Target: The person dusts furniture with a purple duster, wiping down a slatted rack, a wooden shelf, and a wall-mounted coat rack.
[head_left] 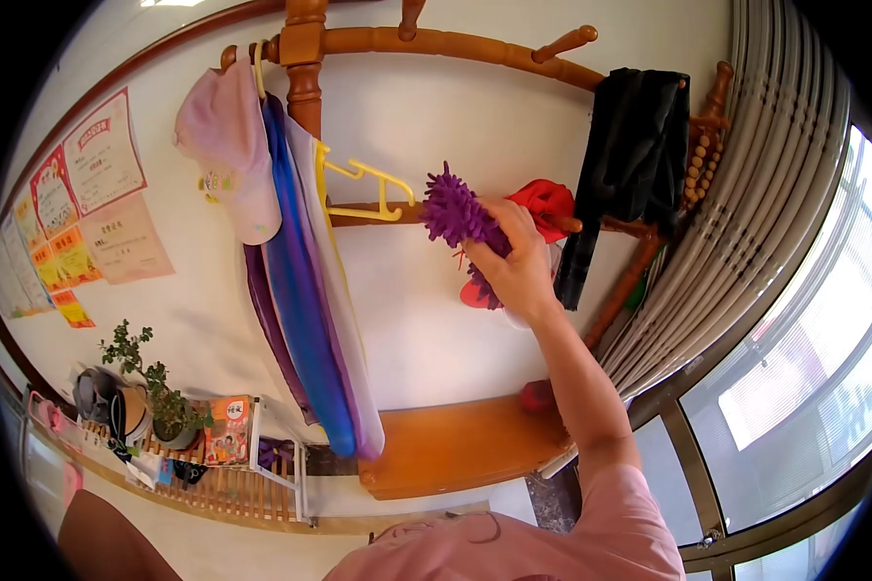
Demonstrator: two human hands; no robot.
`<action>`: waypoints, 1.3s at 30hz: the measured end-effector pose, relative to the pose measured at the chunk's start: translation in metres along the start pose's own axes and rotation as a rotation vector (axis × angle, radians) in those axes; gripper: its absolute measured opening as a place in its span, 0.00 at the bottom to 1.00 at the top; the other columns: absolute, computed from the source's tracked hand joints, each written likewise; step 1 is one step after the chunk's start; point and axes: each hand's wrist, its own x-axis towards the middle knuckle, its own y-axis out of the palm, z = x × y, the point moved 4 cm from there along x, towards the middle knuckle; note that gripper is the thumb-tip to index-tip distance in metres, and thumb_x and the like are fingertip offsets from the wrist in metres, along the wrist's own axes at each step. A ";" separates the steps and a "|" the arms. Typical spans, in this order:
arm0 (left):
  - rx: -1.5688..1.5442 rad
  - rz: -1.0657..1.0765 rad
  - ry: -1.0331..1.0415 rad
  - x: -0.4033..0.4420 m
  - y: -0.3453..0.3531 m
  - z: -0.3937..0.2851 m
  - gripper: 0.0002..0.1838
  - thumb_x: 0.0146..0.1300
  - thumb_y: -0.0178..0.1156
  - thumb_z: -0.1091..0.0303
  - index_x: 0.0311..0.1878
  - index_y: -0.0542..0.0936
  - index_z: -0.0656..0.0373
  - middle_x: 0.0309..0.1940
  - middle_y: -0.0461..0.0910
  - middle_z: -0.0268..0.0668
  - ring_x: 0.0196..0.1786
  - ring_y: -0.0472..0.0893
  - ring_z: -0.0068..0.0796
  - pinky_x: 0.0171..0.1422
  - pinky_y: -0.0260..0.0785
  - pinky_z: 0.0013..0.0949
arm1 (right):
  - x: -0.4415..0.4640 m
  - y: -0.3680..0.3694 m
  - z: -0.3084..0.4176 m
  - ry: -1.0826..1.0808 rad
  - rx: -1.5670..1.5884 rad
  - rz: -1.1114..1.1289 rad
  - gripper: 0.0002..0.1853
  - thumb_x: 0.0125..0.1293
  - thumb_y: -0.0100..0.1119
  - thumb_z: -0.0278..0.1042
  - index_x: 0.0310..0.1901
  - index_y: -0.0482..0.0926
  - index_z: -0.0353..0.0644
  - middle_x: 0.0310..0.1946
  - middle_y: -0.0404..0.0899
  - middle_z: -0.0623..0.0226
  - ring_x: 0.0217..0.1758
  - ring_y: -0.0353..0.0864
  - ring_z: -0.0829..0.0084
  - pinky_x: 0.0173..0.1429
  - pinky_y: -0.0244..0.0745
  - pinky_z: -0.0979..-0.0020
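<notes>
My right hand (518, 254) is closed around a purple chenille duster (452, 208) with shaggy, finger-like tufts. The duster is held up in front of the wooden coat rack (388, 41), close to its lower rail; whether it touches the wood I cannot tell. Just left of the duster, a yellow plastic hanger (368, 189) hangs by that rail. Behind my knuckles is a red cloth item (545, 205), partly covered by the hand. My left hand is out of view.
A pink cap (228, 145) and a blue-purple scarf (300, 281) hang at left, a black garment (635, 145) at right. Below is a wooden bench board (455, 445). A slatted shelf (233, 494) holds a potted plant (170, 412). Grey curtains (746, 213) flank the window.
</notes>
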 end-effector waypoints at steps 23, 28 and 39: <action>0.119 0.181 0.013 0.020 0.109 0.027 0.16 0.66 0.56 0.56 0.52 0.73 0.53 0.47 0.73 0.32 0.53 0.71 0.36 0.59 0.63 0.45 | -0.003 0.004 -0.006 -0.094 0.010 -0.053 0.23 0.52 0.65 0.23 0.53 0.78 0.38 0.52 0.79 0.56 0.53 0.74 0.51 0.60 0.71 0.59; 0.088 0.140 0.014 0.012 0.102 0.024 0.16 0.66 0.56 0.55 0.52 0.73 0.52 0.47 0.72 0.31 0.53 0.70 0.36 0.58 0.62 0.46 | -0.006 0.007 -0.006 -0.168 -0.086 -0.032 0.23 0.50 0.65 0.21 0.52 0.80 0.40 0.53 0.79 0.59 0.53 0.73 0.53 0.59 0.71 0.60; 0.003 0.014 0.000 -0.036 0.022 0.008 0.17 0.66 0.54 0.51 0.51 0.72 0.49 0.47 0.70 0.29 0.53 0.69 0.36 0.57 0.61 0.47 | 0.041 -0.030 0.015 0.244 0.500 -0.300 0.15 0.63 0.62 0.22 0.52 0.79 0.36 0.39 0.81 0.73 0.40 0.78 0.81 0.47 0.75 0.79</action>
